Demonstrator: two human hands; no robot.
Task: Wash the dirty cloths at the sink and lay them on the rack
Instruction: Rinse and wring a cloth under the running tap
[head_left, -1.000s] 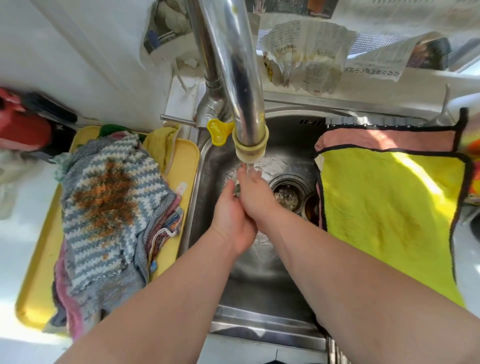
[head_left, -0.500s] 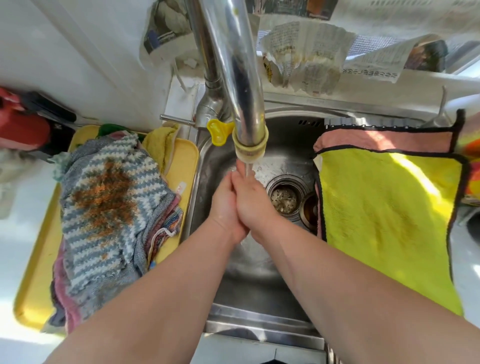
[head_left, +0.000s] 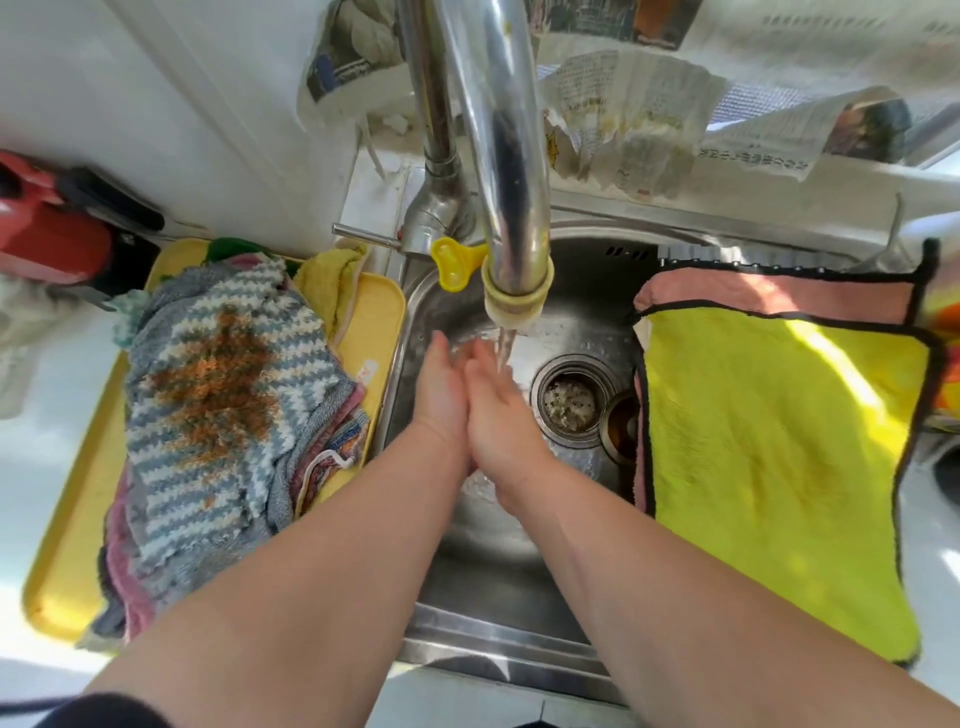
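Head view: left hand (head_left: 441, 395) and right hand (head_left: 500, 413), staggered a second ago, now press flat together under the tap (head_left: 509, 156), apparently empty, while the stained cloth (head_left: 208, 395) waits unwashed on the tray (head_left: 375, 322).

Single view, head-mounted, wide-angle. It faces forward and steeply down into the stainless steel sink (head_left: 493, 582), which sits central in frame. The curved chrome faucet (head_left: 498, 156) stands very near the lens and looms large at top. The yellow plastic tray (head_left: 67, 571) occupies the left margin, the bright yellow black-edged cloth (head_left: 779, 467) the right.
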